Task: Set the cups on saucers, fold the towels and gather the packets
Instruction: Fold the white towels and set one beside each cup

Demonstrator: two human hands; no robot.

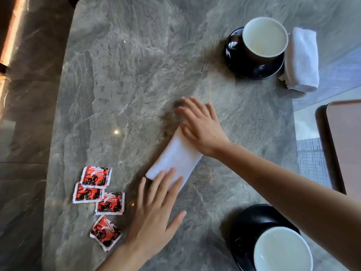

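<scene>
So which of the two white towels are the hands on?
The mid-table towel: left hand and right hand both press it flat. The other towel lies untouched beside the far cup.

A café or hotel lounge: a grey marble table carries black cups on black saucers, a rolled white towel and branded red packets (four of them), with glossy stone floor left of the table and a second tabletop right of it.

Near cup: was cut off by the bottom edge.
Middle towel: its ends lay hidden under left hand and right hand.
Packets: print was too small to read.
</scene>
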